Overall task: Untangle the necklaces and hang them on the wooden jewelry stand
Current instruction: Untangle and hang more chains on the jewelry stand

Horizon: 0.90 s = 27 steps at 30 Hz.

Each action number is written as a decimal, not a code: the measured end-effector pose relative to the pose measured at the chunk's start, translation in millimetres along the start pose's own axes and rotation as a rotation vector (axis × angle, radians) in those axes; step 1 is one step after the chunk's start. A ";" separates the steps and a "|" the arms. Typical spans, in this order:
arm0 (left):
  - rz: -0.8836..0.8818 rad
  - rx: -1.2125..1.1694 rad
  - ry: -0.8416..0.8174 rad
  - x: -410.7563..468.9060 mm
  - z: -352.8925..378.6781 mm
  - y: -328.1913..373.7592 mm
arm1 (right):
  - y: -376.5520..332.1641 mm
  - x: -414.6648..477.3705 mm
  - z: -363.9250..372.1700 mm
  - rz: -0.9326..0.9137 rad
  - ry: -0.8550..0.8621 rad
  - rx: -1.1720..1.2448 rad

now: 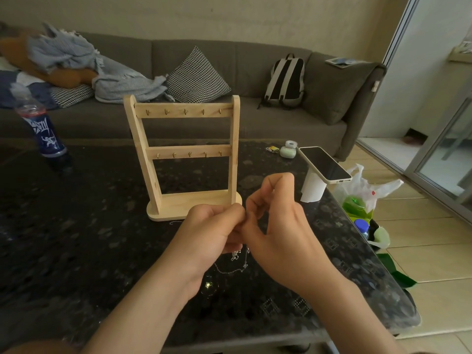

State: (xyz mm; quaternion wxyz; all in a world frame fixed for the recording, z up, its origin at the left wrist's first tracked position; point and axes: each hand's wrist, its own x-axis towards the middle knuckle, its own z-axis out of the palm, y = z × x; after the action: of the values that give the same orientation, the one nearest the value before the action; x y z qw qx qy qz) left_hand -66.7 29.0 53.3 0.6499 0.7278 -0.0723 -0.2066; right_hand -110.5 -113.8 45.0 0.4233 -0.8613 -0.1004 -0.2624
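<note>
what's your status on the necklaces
Tangled necklaces pinched by left hand and right hand, chain dangling. Hooks on wooden jewelry stand bare. Nothing between hands and stand.

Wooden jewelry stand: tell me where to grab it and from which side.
Probably grip the wooden jewelry stand by its left upright, coming from the left: that post is bare, while hooks stud the front of both rails.

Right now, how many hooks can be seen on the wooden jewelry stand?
10 hooks: five along the stand's upper bar, five along its lower bar; all bare. None seems hidden.
</note>
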 end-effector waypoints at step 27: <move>-0.116 -0.262 -0.072 4.9 -17.2 7.3 | 0.1 6.3 -9.7 0.236 0.014 0.362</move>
State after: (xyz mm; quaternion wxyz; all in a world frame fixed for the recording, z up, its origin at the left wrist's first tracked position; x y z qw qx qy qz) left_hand -54.4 41.9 60.7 0.7234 0.6317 -0.0256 -0.2773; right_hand -108.7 -121.8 53.2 0.5997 -0.7751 -0.0415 -0.1946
